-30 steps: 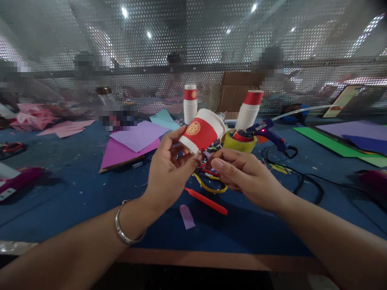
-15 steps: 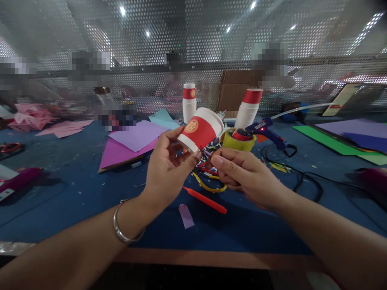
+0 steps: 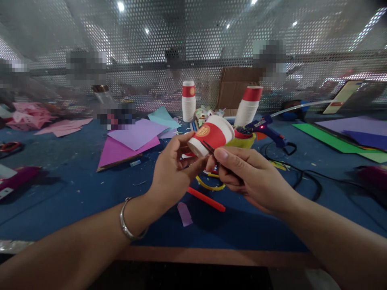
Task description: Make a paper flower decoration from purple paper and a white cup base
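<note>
My left hand [image 3: 175, 173] is closed round the base of a red and white paper cup [image 3: 211, 135] with a gold round emblem. The cup lies tilted, its mouth up and to the right. In my right hand [image 3: 244, 173], thumb and forefinger pinch a thin dark pointed tool [image 3: 208, 146], its slender tips against the cup's side near the base. Its handle is hidden by my fingers, so its exact kind cannot be made out. Below the hands on the blue table lie a red-orange marker [image 3: 207, 199] and a small purple paper strip [image 3: 185, 214].
Behind stand two cup stacks [image 3: 189, 106] [image 3: 248, 108]. A blue glue gun [image 3: 269, 131] rests on a yellow tape roll [image 3: 243, 143], its cord [image 3: 302, 181] trailing right. Purple paper [image 3: 136, 133] lies left, green sheets [image 3: 329, 141] right. Behind is a perforated metal screen [image 3: 205, 48].
The cup and my left hand have shifted right and slightly down. The cup tips further over, and the tool's dark tips now show against its side.
</note>
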Action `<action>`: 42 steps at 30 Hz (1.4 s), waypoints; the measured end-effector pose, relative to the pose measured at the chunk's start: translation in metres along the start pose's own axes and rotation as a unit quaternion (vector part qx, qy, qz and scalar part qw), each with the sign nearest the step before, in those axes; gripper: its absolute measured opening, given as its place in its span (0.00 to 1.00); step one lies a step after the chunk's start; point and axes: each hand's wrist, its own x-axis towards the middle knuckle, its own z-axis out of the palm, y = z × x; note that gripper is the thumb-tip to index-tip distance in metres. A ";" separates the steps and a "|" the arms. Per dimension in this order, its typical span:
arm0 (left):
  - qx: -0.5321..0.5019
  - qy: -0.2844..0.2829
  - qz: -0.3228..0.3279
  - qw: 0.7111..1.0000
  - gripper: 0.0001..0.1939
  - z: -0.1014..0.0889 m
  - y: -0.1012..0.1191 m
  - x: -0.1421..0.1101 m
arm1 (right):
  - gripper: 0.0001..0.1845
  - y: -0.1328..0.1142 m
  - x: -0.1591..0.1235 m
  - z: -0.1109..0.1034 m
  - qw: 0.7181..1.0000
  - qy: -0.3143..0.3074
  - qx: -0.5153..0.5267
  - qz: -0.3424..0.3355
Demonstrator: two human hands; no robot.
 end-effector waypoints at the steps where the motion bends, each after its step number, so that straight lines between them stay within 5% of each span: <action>1: -0.011 0.019 0.002 1.000 0.28 -0.001 0.001 0.002 | 0.21 0.000 0.000 0.000 1.000 0.004 0.002 -0.001; 5: -0.025 0.071 0.010 0.997 0.27 -0.005 0.003 0.009 | 0.18 0.001 0.001 -0.001 1.000 0.022 0.007 -0.016; 16: -0.050 0.055 -0.002 0.997 0.27 -0.006 0.005 0.008 | 0.19 0.003 0.001 -0.003 1.000 -0.008 0.005 0.002; 32: 0.006 0.050 0.075 0.996 0.28 -0.007 0.005 0.002 | 0.18 0.005 0.000 -0.001 1.000 0.000 0.001 0.003; 42: 0.031 0.009 -0.009 0.999 0.29 -0.003 0.005 -0.002 | 0.23 0.004 0.002 0.000 0.998 0.051 -0.009 0.028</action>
